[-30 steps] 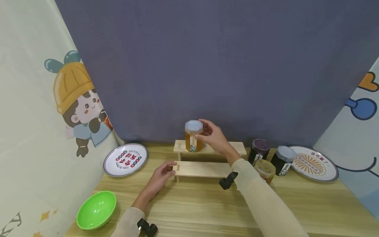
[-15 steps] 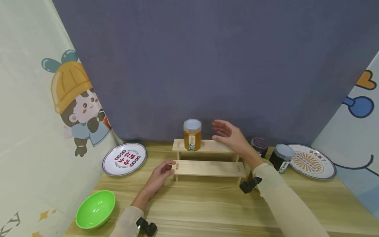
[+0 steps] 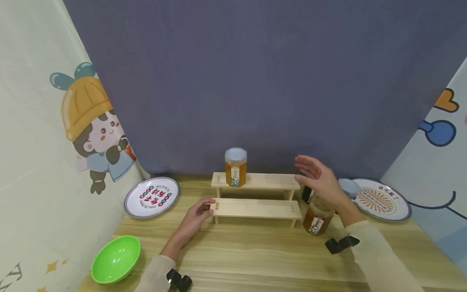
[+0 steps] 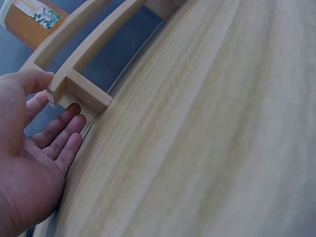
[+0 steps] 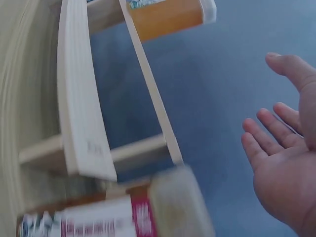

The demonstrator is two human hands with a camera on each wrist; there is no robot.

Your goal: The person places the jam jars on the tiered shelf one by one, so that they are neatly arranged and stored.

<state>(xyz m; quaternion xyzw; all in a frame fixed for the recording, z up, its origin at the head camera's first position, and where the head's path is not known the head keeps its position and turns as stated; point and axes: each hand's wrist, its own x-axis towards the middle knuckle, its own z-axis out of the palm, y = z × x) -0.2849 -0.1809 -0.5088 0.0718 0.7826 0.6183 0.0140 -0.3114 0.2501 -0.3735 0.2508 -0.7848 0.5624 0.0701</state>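
Note:
A two-step wooden shelf rack [image 3: 255, 207] stands against the back curtain. My left hand [image 3: 194, 219] holds the left end of its lower step, with the thumb [image 4: 37, 80] on the step's end in the left wrist view and several fingers lying loose beneath. On the upper step, toward the left, an amber honey jar [image 3: 235, 172] with a clear lid stands upright. My right hand [image 3: 321, 182], fingers extended and holding nothing, hovers right of the rack above a second, darker amber jar [image 3: 316, 222]. That jar's label [image 5: 98, 219] shows blurred in the right wrist view.
Behind the right hand are a dark jar [image 3: 307, 195], mostly hidden, and a jar with a pale lid [image 3: 349, 187]. A patterned plate [image 3: 379, 200] lies at the right, another plate [image 3: 152, 197] at the left. A green bowl [image 3: 116, 259] sits front left.
My right hand has let go of the honey jar, leaving it on the upper step, and moved right over the other jars. My left hand has stayed at the rack's end.

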